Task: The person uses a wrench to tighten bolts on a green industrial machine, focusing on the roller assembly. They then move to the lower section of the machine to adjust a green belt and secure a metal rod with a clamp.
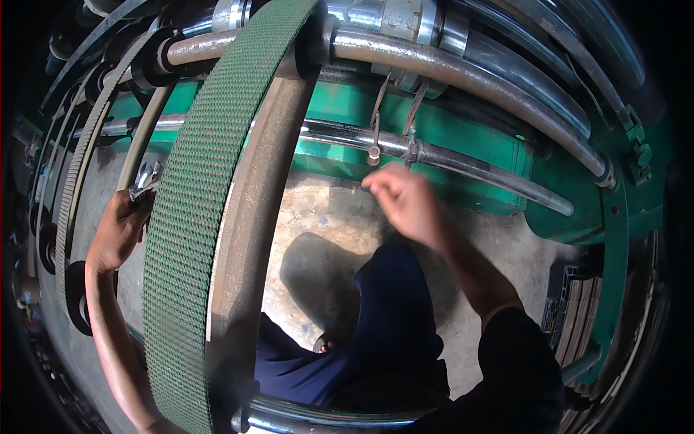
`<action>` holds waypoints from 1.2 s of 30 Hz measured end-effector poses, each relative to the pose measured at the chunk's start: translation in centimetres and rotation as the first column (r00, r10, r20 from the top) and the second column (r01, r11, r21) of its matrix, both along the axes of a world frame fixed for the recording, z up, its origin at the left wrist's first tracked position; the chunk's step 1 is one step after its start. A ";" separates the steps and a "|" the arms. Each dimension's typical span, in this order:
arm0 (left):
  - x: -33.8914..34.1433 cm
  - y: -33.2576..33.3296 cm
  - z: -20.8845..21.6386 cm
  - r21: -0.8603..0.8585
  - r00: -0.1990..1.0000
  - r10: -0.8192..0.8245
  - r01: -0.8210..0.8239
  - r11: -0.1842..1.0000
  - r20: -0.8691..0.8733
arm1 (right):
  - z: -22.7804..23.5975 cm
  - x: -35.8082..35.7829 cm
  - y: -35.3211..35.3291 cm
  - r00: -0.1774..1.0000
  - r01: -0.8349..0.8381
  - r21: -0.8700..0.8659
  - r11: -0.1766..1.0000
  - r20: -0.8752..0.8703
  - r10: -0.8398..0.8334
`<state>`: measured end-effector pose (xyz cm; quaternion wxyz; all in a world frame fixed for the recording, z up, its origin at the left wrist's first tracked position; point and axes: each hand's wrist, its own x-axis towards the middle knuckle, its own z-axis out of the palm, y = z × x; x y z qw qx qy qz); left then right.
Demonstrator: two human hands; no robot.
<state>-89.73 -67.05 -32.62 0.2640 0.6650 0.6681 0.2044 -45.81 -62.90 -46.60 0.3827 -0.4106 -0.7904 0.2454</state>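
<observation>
On the far side of the wide green woven belt (pixel 199 159), my left hand (pixel 119 230) is closed around a shiny metal wrench (pixel 146 179); only the tool's upper end shows, and the belt's edge covers part of the fingers. My right hand (pixel 408 206) is raised just below a polished horizontal rod (pixel 434 153), its fingers curled together and slightly blurred. A small dark bit shows at its fingertips, too small to name. Above that hand, a bolt-like metal piece (pixel 374 154) hangs from a thin strap, next to a clamp (pixel 412 150) on the rod.
A thick metal bar (pixel 264 195) runs beside the belt. Rollers and a long pipe (pixel 463 72) cross above, in front of a green machine frame (pixel 332 155). Narrow ribbed belts (pixel 79 145) stand at left. Stacked brown sheets (pixel 580 315) lie at right. My knee (pixel 394 289) is below, over concrete floor (pixel 318 206).
</observation>
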 end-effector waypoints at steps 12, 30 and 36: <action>-0.3 -0.6 0.0 0.016 1.000 0.019 -0.019 1.000 -0.010 | -0.7 -3.0 1.9 0.895 0.284 0.198 0.938 -0.406 -0.185; 0.5 -0.4 0.8 -0.012 0.996 0.014 -0.015 1.000 -0.090 | -13.9 6.9 2.8 0.722 0.643 -0.245 0.725 0.509 -0.469; 0.2 -0.1 0.6 -0.014 0.999 -0.012 0.012 1.000 -0.043 | -15.7 6.0 6.0 0.818 0.573 0.194 0.796 -0.074 -0.570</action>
